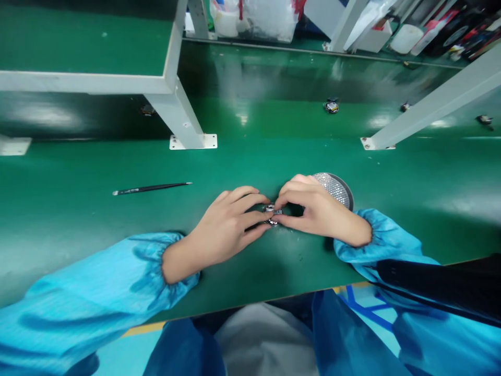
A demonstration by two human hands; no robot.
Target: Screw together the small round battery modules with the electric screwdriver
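Between my two hands, low over the green table (pixel 250 282), sits a small round shiny part (pixel 273 214), silver and dark; its exact kind does not show. My left hand (pixel 230 222) comes in from the left with its fingertips closed against the part's left side. Thumb and forefinger of my right hand (pixel 309 203) pinch it from the right. Partly hidden behind my right hand is a round dish with a silver meshed surface (pixel 334 188). Black tweezers (pixel 152 188) lie to the left of my left hand.
Small round parts (pixel 331 106) lie farther back, several in all. White metal shelf legs (pixel 188 115) stand bolted to the table, with another leg (pixel 430 104) at the right. A rear shelf carries a clear plastic container (pixel 272 21). A black strap (pixel 438 287) crosses near my right sleeve.
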